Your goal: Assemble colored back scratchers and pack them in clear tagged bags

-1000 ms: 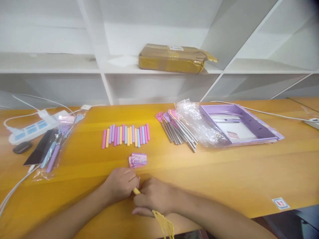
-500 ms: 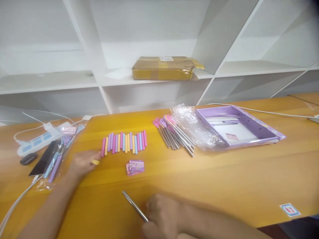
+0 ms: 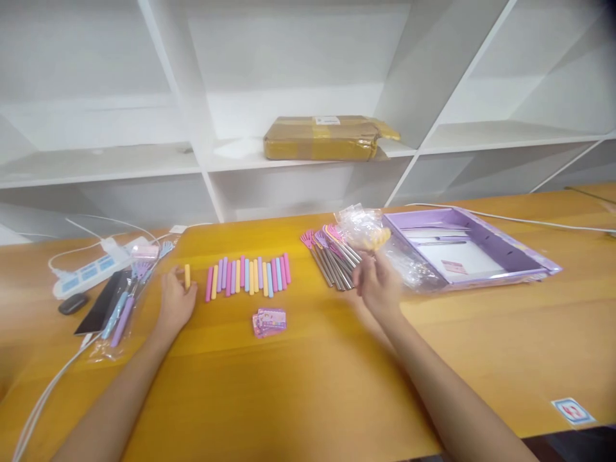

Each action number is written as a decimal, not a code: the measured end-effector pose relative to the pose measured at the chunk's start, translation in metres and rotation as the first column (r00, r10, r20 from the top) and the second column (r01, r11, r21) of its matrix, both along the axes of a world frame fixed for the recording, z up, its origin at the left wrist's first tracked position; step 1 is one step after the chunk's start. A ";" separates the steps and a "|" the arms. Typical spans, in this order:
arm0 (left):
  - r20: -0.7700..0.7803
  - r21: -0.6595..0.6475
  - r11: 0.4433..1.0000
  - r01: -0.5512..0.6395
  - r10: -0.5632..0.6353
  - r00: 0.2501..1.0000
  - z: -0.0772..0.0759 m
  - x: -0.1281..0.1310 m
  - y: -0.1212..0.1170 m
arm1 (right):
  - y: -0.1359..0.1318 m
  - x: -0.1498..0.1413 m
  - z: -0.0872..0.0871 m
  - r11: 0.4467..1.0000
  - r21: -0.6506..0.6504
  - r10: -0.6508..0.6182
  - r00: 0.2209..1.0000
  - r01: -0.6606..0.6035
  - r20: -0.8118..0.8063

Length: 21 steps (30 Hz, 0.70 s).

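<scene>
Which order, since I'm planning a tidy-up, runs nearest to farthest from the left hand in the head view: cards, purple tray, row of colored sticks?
1. Row of colored sticks: just right of the left hand.
2. Cards: further right, nearer the wearer.
3. Purple tray: well to the right.

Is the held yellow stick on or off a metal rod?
Off: the left hand holds the yellow stick away from the piled metal rods.

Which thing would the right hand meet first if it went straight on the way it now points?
Probably the pile of metal rods, though the right hand may be above them; depth is unclear.
</scene>
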<state>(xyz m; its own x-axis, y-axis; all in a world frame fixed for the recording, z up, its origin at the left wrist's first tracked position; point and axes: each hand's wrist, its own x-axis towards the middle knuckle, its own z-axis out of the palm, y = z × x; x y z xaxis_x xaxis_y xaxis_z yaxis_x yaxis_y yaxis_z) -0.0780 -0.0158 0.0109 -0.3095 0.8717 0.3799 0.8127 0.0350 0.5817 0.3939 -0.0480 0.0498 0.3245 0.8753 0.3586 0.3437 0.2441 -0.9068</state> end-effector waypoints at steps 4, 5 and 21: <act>0.065 -0.077 0.993 0.085 -0.080 0.995 -0.001 0.001 -0.003 | 0.029 0.050 -0.002 0.958 0.012 -0.283 0.934 0.287 0.219; 0.071 -0.086 0.989 0.120 -0.114 0.991 -0.001 0.002 -0.004 | 0.034 0.060 -0.005 0.944 0.036 -0.323 0.890 0.329 0.321; 0.025 -0.089 0.933 0.349 -0.348 0.937 0.004 0.012 -0.013 | 0.059 0.087 -0.043 0.964 0.093 -0.241 0.662 0.251 0.710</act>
